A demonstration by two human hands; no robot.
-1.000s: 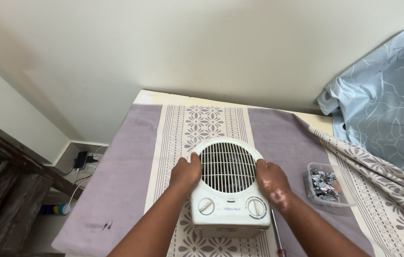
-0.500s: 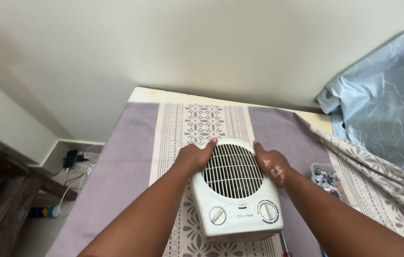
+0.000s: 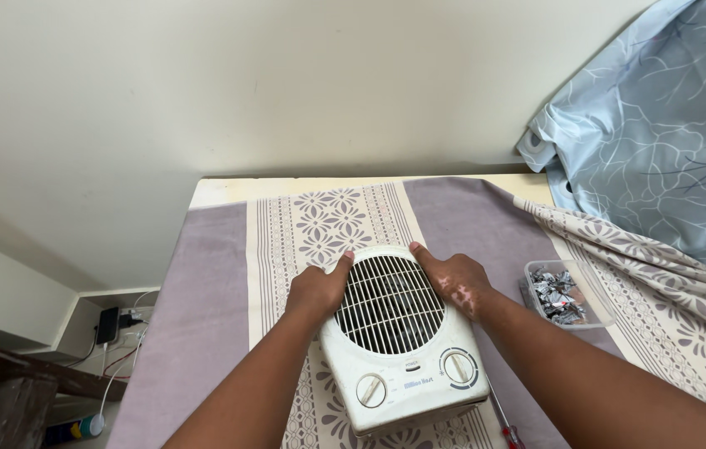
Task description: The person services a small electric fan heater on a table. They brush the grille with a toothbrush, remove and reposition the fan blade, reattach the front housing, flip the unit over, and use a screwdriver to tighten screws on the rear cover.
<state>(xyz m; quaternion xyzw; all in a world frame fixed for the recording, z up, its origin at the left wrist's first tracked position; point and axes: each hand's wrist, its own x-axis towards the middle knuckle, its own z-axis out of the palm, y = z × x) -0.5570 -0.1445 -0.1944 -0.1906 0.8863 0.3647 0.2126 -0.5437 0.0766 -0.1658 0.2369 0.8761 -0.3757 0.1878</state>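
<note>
From the head camera I look down on a table (image 3: 220, 193) pushed against a plain cream wall (image 3: 286, 83), its pale top showing only along the far edge. A cloth (image 3: 203, 316) covers most of it, mauve with a lengthwise band of white flower and stripe pattern. At the right, a pale blue curtain (image 3: 661, 125) with a thin white branch print hangs down, and a second patterned fabric (image 3: 644, 266) lies folded over the table's right side. Just in front of that fold sits a small clear plastic tub (image 3: 567, 293) holding crumpled silvery bits. Off the left edge, low down, I see a socket with a dark plug and cables (image 3: 112, 328). A red-handled screwdriver (image 3: 507, 428) pokes out near the bottom edge. The fan heater (image 3: 399, 337) lies on its back in the middle of the patterned band, near my edge of the table, its face up: an off-white, slightly yellowed casing, a round slatted grille and two dials below it. My left hand (image 3: 315, 291) grips its left upper edge, fingers curled around the side and thumb along the grille rim. My right hand (image 3: 457, 281) presses flat against the right upper edge, fingers close together, thumb pointing up along the rim.
</note>
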